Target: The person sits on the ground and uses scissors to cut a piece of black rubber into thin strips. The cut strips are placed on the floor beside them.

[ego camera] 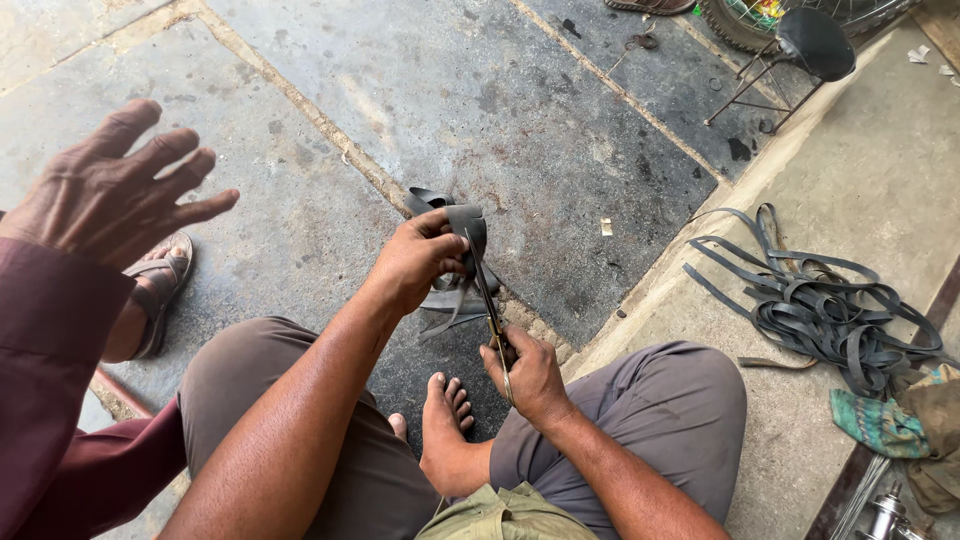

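My left hand (pixel 415 262) grips a folded piece of black rubber inner tube (pixel 462 225) held out over the stone floor. My right hand (pixel 532 375) holds a pair of scissors (pixel 489 300) whose blades reach up into the rubber, cutting a thin strip that curls off below my left hand. I sit cross-legged with a bare foot (pixel 447 420) between my knees.
Another person's hand (pixel 115 190) in a maroon sleeve (pixel 45 370) is raised at the left, fingers spread, with a sandalled foot (pixel 158 290) below. A pile of cut rubber strips (pixel 815 305) lies at right beside a cloth (pixel 880 420). A small black stool (pixel 805 50) stands top right.
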